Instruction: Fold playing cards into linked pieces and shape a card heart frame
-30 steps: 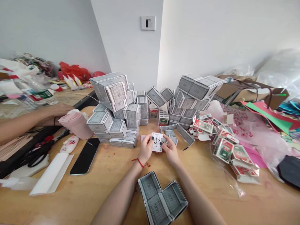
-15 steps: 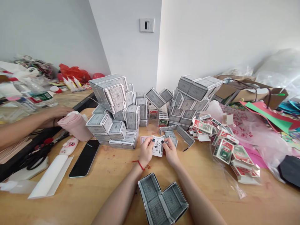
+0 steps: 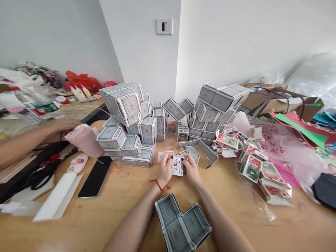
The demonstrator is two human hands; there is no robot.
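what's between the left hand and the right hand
In the head view, a playing card is between them, its white face with a black print showing: the left hand is at one side, the right hand at the other.

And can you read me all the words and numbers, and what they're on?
Nothing reads clearly.
White rectangular playing card with a black drawing: marks too small.
Red, green and white cardboard boxes: print too small.
Green label on a clear plastic bottle: blurred.
White paper card with red border: too small.
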